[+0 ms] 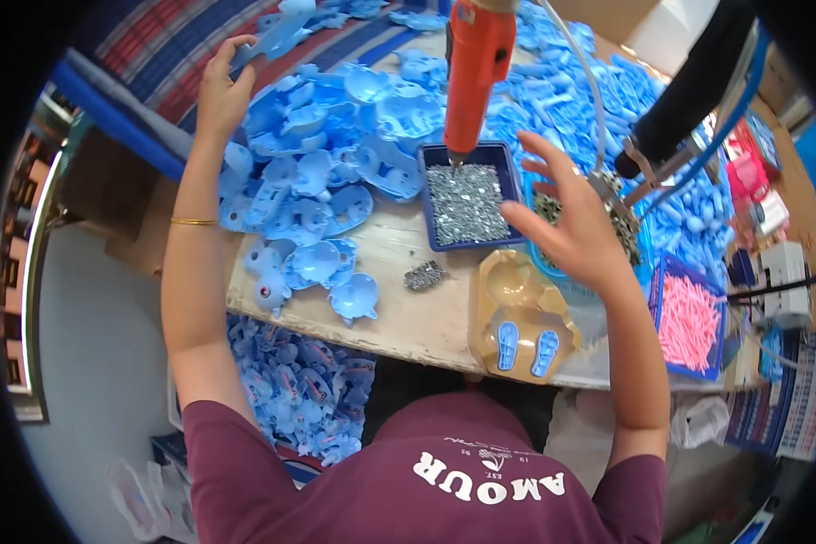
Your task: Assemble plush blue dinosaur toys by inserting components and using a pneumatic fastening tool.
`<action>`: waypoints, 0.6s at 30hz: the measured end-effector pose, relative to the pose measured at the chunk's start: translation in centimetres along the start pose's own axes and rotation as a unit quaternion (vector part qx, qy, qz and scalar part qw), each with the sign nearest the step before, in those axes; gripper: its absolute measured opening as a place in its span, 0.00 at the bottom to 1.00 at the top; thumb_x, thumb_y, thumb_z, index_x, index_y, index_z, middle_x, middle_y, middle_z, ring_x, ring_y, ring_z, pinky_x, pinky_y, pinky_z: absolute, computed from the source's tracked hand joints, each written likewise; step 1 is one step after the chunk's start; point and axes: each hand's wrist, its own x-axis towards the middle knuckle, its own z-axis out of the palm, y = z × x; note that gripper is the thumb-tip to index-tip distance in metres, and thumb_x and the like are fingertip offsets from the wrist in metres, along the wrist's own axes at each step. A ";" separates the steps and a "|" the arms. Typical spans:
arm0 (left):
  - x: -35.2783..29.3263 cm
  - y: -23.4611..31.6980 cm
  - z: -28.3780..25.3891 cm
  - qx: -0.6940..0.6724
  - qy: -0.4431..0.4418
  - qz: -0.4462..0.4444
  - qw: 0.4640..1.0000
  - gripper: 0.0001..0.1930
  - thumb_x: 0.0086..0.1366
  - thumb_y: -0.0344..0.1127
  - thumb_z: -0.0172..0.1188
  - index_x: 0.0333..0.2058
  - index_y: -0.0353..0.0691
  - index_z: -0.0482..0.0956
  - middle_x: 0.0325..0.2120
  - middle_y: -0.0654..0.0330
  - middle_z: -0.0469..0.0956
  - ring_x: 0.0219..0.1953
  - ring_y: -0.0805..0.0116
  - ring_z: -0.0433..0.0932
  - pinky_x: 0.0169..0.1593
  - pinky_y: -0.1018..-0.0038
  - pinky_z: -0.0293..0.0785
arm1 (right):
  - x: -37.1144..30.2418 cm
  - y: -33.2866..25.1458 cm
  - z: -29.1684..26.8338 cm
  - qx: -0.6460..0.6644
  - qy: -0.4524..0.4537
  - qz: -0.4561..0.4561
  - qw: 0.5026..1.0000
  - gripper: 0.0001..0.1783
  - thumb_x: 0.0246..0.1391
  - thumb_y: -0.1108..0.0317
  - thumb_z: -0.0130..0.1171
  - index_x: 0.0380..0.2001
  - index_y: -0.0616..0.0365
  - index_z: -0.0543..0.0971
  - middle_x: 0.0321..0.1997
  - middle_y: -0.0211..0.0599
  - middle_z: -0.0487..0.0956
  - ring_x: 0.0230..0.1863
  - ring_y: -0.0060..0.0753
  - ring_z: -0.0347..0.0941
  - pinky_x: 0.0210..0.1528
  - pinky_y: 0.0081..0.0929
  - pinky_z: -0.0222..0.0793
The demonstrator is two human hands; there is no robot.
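Note:
My left hand (225, 86) is raised at the far left, its fingers closed on a light blue plastic shell part (283, 34). My right hand (571, 213) hovers with fingers spread, holding nothing, beside the dark blue tray of small metal screws (467, 207). An orange electric screwdriver (479, 77) hangs upright, its tip over that tray. Nearer me lies a tan moulded fixture (485, 317), with two blue foot-shaped pieces (508, 346) in its near hollows. A small heap of screws (424, 276) sits on the table left of the fixture.
Blue shells (304, 172) pile on the table's left, and more blue parts (553, 100) cover its far side. A basket of pink sticks (689, 313) stands at right. A black-sleeved metal arm with a blue hose (689, 91) reaches in. Finished-looking blue parts (304, 385) fill a container below.

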 end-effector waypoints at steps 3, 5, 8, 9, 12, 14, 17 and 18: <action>-2.4 2.1 -1.8 -0.252 0.054 -0.043 0.965 0.18 0.67 0.32 0.58 0.56 0.41 0.72 0.48 0.59 0.77 0.49 0.67 0.76 0.55 0.73 0.70 | -2.0 -1.6 -0.5 0.023 -0.007 0.019 1.000 0.35 0.54 0.72 0.64 0.65 0.59 0.65 0.61 0.45 0.73 0.58 0.39 0.74 0.57 0.34 0.72; -5.9 5.1 -2.3 -0.324 0.055 -0.074 0.942 0.19 0.68 0.32 0.58 0.56 0.39 0.71 0.48 0.59 0.77 0.49 0.69 0.75 0.55 0.73 0.71 | -3.2 -1.6 -0.8 0.056 -0.022 0.025 0.998 0.33 0.54 0.74 0.63 0.63 0.59 0.67 0.58 0.44 0.75 0.55 0.36 0.76 0.55 0.32 0.73; -13.0 7.8 -3.4 -0.457 -0.008 -0.165 0.874 0.22 0.67 0.31 0.58 0.58 0.37 0.68 0.48 0.58 0.76 0.50 0.71 0.75 0.55 0.71 0.72 | -4.6 -1.9 -0.5 0.103 -0.035 0.022 0.994 0.28 0.54 0.78 0.61 0.60 0.60 0.71 0.52 0.40 0.79 0.49 0.31 0.78 0.53 0.28 0.74; -15.6 8.8 -3.3 -0.476 -0.031 -0.169 0.863 0.21 0.67 0.31 0.58 0.58 0.37 0.68 0.48 0.59 0.77 0.50 0.71 0.75 0.54 0.72 0.73 | -5.0 -2.0 -0.2 0.131 -0.045 0.027 0.990 0.28 0.54 0.78 0.61 0.59 0.61 0.71 0.53 0.40 0.79 0.49 0.30 0.78 0.52 0.28 0.74; -21.0 12.4 -1.5 -0.477 -0.108 -0.212 0.846 0.21 0.66 0.28 0.60 0.57 0.37 0.70 0.46 0.60 0.77 0.49 0.72 0.75 0.54 0.73 0.73 | -5.5 -1.8 0.5 0.145 -0.060 0.014 0.988 0.26 0.54 0.78 0.60 0.58 0.63 0.71 0.52 0.40 0.79 0.48 0.30 0.79 0.51 0.28 0.74; -23.2 14.6 -0.2 -0.487 -0.119 -0.251 0.828 0.22 0.64 0.25 0.61 0.56 0.36 0.70 0.46 0.61 0.77 0.49 0.73 0.75 0.53 0.73 0.73 | -5.8 -2.3 0.9 0.154 -0.046 -0.002 0.987 0.26 0.54 0.78 0.61 0.58 0.63 0.71 0.53 0.40 0.78 0.48 0.30 0.79 0.51 0.27 0.74; -23.7 18.3 0.4 -0.351 -0.188 -0.154 0.904 0.19 0.59 0.22 0.63 0.50 0.38 0.77 0.42 0.60 0.79 0.43 0.68 0.78 0.48 0.71 0.73 | -6.0 -4.0 0.4 0.098 0.006 -0.044 0.994 0.30 0.50 0.78 0.63 0.59 0.61 0.72 0.56 0.42 0.77 0.55 0.36 0.75 0.56 0.32 0.71; -23.3 19.7 0.6 -0.271 -0.208 -0.065 0.938 0.18 0.57 0.22 0.64 0.48 0.39 0.78 0.40 0.59 0.81 0.42 0.65 0.79 0.46 0.69 0.73 | -6.1 -4.5 0.2 0.038 0.047 -0.104 0.993 0.32 0.48 0.78 0.64 0.59 0.60 0.72 0.56 0.42 0.77 0.58 0.39 0.74 0.58 0.34 0.70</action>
